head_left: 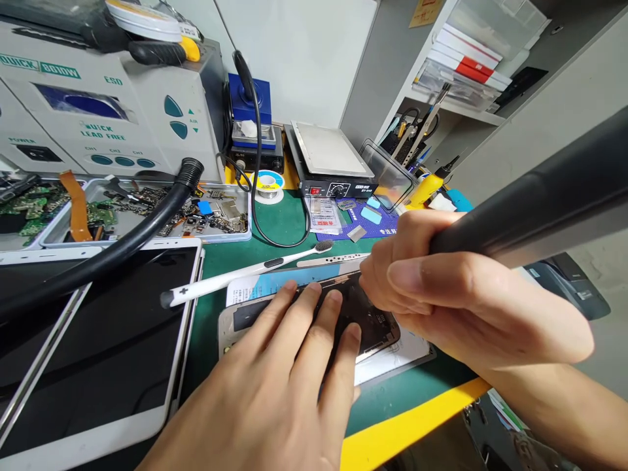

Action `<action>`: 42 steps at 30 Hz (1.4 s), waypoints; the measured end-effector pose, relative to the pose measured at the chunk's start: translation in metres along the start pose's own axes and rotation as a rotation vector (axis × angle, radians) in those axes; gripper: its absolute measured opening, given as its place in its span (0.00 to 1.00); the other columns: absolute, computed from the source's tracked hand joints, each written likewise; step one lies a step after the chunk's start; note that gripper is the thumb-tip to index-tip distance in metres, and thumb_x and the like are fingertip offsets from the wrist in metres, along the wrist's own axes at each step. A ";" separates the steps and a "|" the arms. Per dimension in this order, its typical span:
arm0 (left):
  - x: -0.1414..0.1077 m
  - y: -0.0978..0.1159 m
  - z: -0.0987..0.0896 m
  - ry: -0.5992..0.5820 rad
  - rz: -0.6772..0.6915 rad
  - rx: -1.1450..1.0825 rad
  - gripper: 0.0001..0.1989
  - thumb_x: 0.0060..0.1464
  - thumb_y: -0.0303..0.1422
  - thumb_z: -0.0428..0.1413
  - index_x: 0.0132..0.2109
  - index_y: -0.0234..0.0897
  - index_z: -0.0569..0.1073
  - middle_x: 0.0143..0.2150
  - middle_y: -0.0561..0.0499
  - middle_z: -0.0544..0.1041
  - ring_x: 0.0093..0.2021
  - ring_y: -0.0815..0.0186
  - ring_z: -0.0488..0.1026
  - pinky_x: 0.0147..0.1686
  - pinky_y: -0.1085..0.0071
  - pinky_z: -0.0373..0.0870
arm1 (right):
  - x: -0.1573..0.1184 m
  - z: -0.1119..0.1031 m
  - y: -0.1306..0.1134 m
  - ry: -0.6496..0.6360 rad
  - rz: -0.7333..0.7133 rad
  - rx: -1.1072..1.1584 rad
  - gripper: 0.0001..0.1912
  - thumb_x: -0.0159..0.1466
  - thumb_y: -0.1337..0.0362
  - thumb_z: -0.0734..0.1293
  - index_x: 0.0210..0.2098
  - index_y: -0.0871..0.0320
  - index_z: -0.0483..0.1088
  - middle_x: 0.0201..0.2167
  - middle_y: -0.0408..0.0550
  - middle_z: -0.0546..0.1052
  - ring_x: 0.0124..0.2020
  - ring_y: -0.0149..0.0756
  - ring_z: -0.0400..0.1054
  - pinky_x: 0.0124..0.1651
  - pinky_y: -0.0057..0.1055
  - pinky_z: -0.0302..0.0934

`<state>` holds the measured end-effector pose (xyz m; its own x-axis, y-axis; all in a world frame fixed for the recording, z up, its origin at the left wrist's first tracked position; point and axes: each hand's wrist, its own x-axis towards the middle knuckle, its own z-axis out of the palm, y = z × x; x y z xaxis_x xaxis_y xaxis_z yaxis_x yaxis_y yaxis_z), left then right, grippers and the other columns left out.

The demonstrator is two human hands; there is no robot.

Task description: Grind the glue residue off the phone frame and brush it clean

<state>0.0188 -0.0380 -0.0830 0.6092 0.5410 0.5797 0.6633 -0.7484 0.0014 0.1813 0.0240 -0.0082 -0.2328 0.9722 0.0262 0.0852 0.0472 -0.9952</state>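
Observation:
My left hand (289,373) lies flat with fingers apart on an opened phone body (375,330), a dark shell with a pale frame. My right hand (461,307) is closed around a thick, dark cylindrical handle (544,183), which slants up to the right. Its working end is hidden behind my fingers, so I cannot tell the kind of tool or whether it touches the phone. Under the phone is a white and light-blue flat sheet (400,356). Just behind it lies a white toothbrush (245,275) with dark bristles.
At the left are white-framed screens (132,340), with a black hose (142,229) across them. Behind stand a tray of circuit boards (226,229), a grey hot-air station (112,111), a solder spool (267,186) and a heating plate (333,150). The mat has a yellow edge (412,425).

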 end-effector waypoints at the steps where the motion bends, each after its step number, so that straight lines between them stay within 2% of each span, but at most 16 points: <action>1: 0.000 0.000 0.000 0.001 0.001 0.000 0.23 0.63 0.43 0.54 0.56 0.32 0.76 0.60 0.35 0.75 0.61 0.45 0.71 0.64 0.40 0.65 | 0.000 0.001 -0.001 0.004 0.005 0.004 0.11 0.44 0.67 0.67 0.11 0.52 0.60 0.13 0.41 0.58 0.20 0.32 0.50 0.24 0.36 0.44; 6: -0.006 0.000 0.000 -0.003 -0.004 0.016 0.21 0.64 0.40 0.54 0.57 0.31 0.76 0.60 0.35 0.76 0.61 0.46 0.71 0.64 0.41 0.66 | 0.001 0.004 -0.009 0.000 0.102 0.016 0.12 0.42 0.68 0.67 0.10 0.52 0.59 0.12 0.42 0.57 0.19 0.32 0.49 0.22 0.36 0.45; 9: -0.013 0.001 0.003 0.006 -0.013 0.063 0.20 0.62 0.34 0.56 0.58 0.30 0.76 0.60 0.36 0.76 0.62 0.44 0.71 0.63 0.45 0.68 | 0.001 0.006 -0.008 0.050 0.102 0.024 0.12 0.42 0.67 0.68 0.09 0.52 0.60 0.12 0.42 0.57 0.19 0.32 0.49 0.22 0.36 0.46; 11: -0.015 0.002 0.005 0.029 -0.012 0.090 0.20 0.61 0.31 0.58 0.58 0.30 0.76 0.60 0.37 0.76 0.62 0.42 0.71 0.63 0.47 0.68 | 0.001 0.006 -0.007 0.039 0.099 0.030 0.13 0.42 0.67 0.68 0.09 0.52 0.60 0.12 0.41 0.56 0.19 0.32 0.48 0.21 0.36 0.45; 14: -0.017 0.000 0.008 0.052 -0.018 0.084 0.21 0.62 0.34 0.58 0.59 0.31 0.76 0.62 0.37 0.75 0.63 0.42 0.70 0.64 0.48 0.65 | 0.001 0.005 -0.006 0.006 0.107 0.014 0.12 0.42 0.67 0.67 0.10 0.52 0.59 0.12 0.41 0.57 0.19 0.31 0.49 0.22 0.36 0.45; 17: -0.017 0.000 0.008 0.071 -0.003 0.094 0.21 0.62 0.34 0.58 0.59 0.32 0.76 0.61 0.38 0.76 0.63 0.43 0.70 0.65 0.49 0.64 | 0.001 0.004 -0.007 0.050 0.103 0.006 0.12 0.41 0.67 0.67 0.09 0.53 0.59 0.11 0.41 0.56 0.18 0.30 0.48 0.21 0.35 0.45; 22: -0.012 0.002 0.004 -0.014 -0.044 0.047 0.21 0.63 0.39 0.56 0.58 0.33 0.77 0.59 0.37 0.77 0.61 0.45 0.71 0.64 0.43 0.66 | 0.001 0.007 -0.009 0.022 0.121 0.030 0.12 0.40 0.68 0.67 0.08 0.53 0.59 0.10 0.41 0.57 0.18 0.30 0.48 0.21 0.35 0.44; 26: -0.004 0.001 0.004 -0.016 -0.027 0.024 0.23 0.62 0.44 0.55 0.56 0.33 0.77 0.59 0.36 0.77 0.60 0.45 0.71 0.63 0.41 0.65 | 0.000 0.007 -0.007 0.045 0.102 0.034 0.12 0.42 0.68 0.68 0.10 0.53 0.61 0.12 0.41 0.56 0.18 0.31 0.48 0.22 0.36 0.45; 32: -0.003 0.000 0.005 -0.022 -0.026 0.028 0.23 0.62 0.45 0.55 0.55 0.32 0.77 0.58 0.35 0.77 0.60 0.45 0.71 0.63 0.41 0.66 | 0.003 0.005 -0.005 0.011 0.092 0.010 0.12 0.42 0.68 0.67 0.10 0.52 0.60 0.11 0.41 0.58 0.17 0.31 0.50 0.21 0.36 0.46; 36: -0.004 0.000 0.004 -0.025 -0.025 0.030 0.23 0.63 0.45 0.55 0.55 0.32 0.77 0.58 0.35 0.77 0.60 0.45 0.71 0.63 0.41 0.66 | 0.003 0.005 -0.005 0.003 0.077 0.059 0.12 0.42 0.68 0.66 0.10 0.51 0.58 0.09 0.38 0.56 0.14 0.30 0.47 0.20 0.36 0.42; 42: -0.001 0.000 0.003 -0.026 -0.022 0.031 0.23 0.63 0.44 0.55 0.55 0.32 0.78 0.58 0.35 0.77 0.60 0.45 0.71 0.63 0.42 0.66 | 0.004 0.006 -0.003 -0.002 0.082 0.052 0.13 0.42 0.69 0.66 0.10 0.52 0.58 0.10 0.38 0.55 0.15 0.30 0.48 0.21 0.35 0.42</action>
<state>0.0190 -0.0379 -0.0859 0.6050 0.5673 0.5587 0.6895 -0.7242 -0.0112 0.1745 0.0263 -0.0052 -0.2295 0.9717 -0.0559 0.0535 -0.0448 -0.9976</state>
